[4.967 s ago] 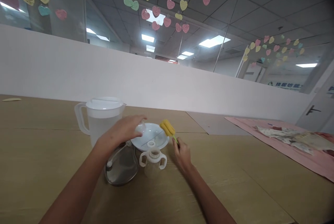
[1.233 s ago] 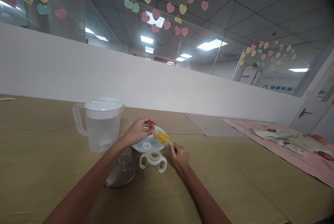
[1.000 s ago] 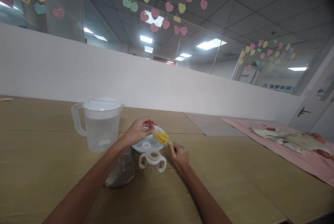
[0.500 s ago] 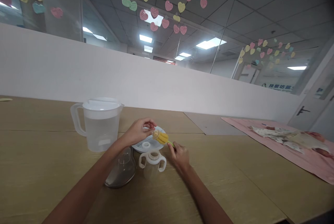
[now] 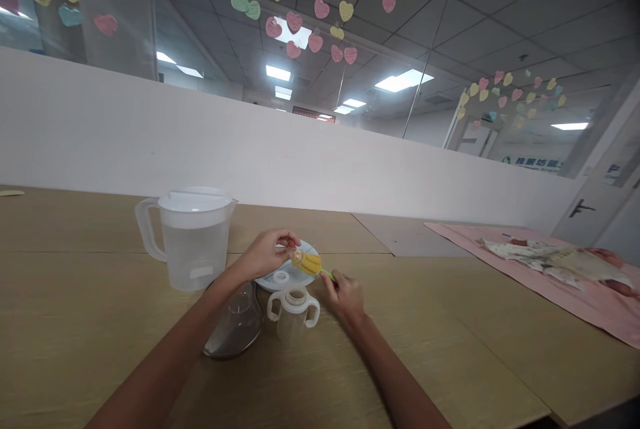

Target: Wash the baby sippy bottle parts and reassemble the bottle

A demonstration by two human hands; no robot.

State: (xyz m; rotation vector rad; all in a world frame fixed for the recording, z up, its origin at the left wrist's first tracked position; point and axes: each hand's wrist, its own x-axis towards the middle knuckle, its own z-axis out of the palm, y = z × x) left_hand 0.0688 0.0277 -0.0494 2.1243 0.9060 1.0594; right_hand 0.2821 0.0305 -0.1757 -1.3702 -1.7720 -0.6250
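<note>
Grasping one sponge brush [image 5: 311,264] by its green handle, your right hand [image 5: 349,297] is closed, with the handle between thumb and fingers. Your left hand [image 5: 266,254] pinches one small clear piece [image 5: 297,257] between its fingertips. The yellow sponge meets the clear piece, and yellow shows through its wall; depth of insertion cannot be read. Both items are located between your two hands, raised over one white bowl [image 5: 300,280].

Component count and position on the table [image 5: 425,362]:

- Bowl: one, beyond the bottle. One white ring [image 5: 281,282] lies in its near part.
- Bottle [image 5: 291,327]: one, clear, upright, open at the top. Its one white collar [image 5: 295,303] carries two curved handles, one per side.
- Dark tray [image 5: 227,342]: one, to the left of the bottle and partly covered by your left forearm. One clear dome [image 5: 241,302] stands on it.
- Pitcher [image 5: 195,249]: one, upright, left of your left hand. It has one lid and one handle, the handle pointing left, and contains clear liquid.
- Pink cloth [image 5: 463,237]: one, flat at the far right, well apart from the bottle. Crumpled fabric [image 5: 525,255] lies on it; the number of pieces cannot be determined.
</note>
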